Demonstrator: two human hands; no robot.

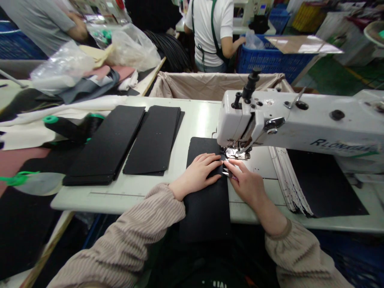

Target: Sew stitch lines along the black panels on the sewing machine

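Note:
A black flat panel (207, 208) lies lengthwise under the sewing machine's head (237, 120), its right edge by the presser foot (238, 153) and its near end over the table edge. My left hand (199, 174) rests flat on it, fingers stretched toward the foot. Close to those fingertips, my right hand (246, 182) is closed round small thread snips (228, 173), whose blades point left over the panel. Its thumb and forefinger reach the panel's edge just in front of the foot. What lies between those fingertips is too small to make out.
Two stacks of black panels, the larger one (105, 148) and the smaller one (154, 140), lie left. More black panels with white edges (318, 184) sit right, under the machine arm. Thread cones (66, 127) and scraps crowd the far left. A cloth-lined bin (186, 84) stands behind; people work beyond.

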